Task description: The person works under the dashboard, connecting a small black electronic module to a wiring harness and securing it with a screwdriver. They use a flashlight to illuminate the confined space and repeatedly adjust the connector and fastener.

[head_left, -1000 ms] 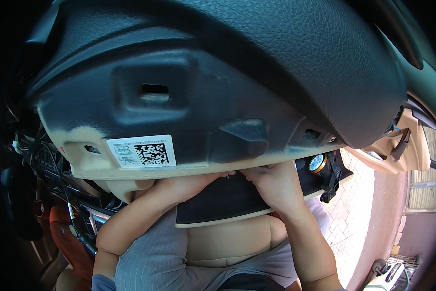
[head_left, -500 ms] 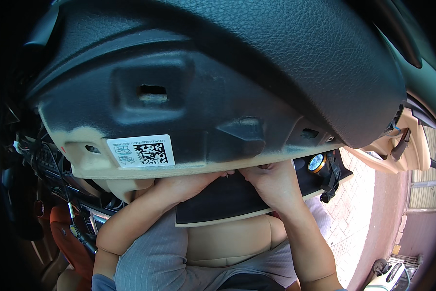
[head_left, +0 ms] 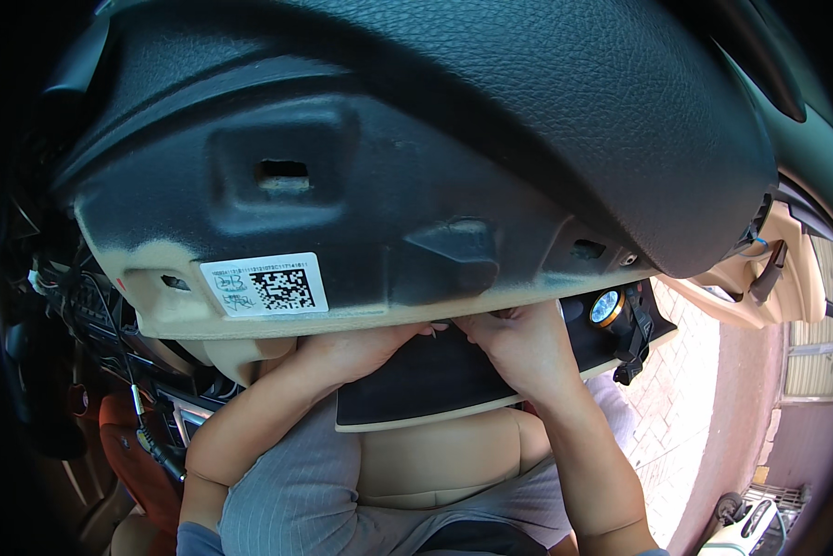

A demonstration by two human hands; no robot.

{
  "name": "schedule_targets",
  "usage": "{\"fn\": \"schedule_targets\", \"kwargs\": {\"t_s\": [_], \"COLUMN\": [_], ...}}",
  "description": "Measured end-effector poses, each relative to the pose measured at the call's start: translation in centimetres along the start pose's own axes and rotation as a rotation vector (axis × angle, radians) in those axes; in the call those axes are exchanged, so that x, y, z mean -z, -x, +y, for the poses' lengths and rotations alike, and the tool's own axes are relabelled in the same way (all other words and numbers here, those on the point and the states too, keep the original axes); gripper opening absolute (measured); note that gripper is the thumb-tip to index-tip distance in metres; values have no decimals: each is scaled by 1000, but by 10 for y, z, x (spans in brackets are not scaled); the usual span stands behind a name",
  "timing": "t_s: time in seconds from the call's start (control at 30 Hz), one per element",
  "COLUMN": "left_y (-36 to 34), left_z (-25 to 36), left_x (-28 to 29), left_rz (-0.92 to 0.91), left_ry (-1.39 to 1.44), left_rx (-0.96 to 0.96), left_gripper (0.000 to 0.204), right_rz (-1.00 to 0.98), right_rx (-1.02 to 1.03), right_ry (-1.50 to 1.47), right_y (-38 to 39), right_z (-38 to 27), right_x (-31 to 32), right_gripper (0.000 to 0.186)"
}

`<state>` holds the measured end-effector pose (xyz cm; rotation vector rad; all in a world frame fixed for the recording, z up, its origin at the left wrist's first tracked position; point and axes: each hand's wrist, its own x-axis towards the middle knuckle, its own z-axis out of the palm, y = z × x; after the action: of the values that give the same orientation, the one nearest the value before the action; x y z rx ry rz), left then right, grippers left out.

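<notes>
Both my hands reach under the lower edge of a car dashboard (head_left: pixel 361 222) with black leather-grained padding and a beige lower rim. My left hand (head_left: pixel 375 354) comes in from the left, its fingers closed and mostly hidden by the rim; a small pale tip shows at its fingertips. Close to it on the right, my right hand (head_left: pixel 525 347) is curled with the thumb side up, its fingertips also behind the rim. Whatever they grip cannot be made out. Beneath them a black panel with a beige edge (head_left: pixel 435 394) spans above my lap.
A lit headlamp (head_left: pixel 607 309) with a black strap lies on the panel's right end. A white label (head_left: pixel 265 284) is stuck on the dashboard. Loose cables (head_left: pixel 134 398) hang at left. At right stands an open beige car door (head_left: pixel 750 287), with paving (head_left: pixel 676 408) outside.
The dashboard has shifted very slightly left and up in view. Both hands stay at the rim, with barely any visible movement in the fingers.
</notes>
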<state>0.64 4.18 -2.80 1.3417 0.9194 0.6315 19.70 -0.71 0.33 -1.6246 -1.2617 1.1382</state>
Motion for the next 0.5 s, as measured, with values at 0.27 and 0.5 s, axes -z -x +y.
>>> {"fn": "schedule_targets", "kwargs": {"t_s": [0.27,0.5], "left_y": [0,0], "left_z": [-4,-9], "left_x": [-2,0], "left_rz": [18,12], "left_ry": [-92,-129], "left_rx": [-106,-97], "left_gripper": [14,10], "right_rz": [-18,-9], "right_rx": [-40,-78], "right_ry": [-24,-48], "right_y": [-1,0], "right_z": [-2,-12], "right_x": [1,1], "right_gripper": [19,19]}}
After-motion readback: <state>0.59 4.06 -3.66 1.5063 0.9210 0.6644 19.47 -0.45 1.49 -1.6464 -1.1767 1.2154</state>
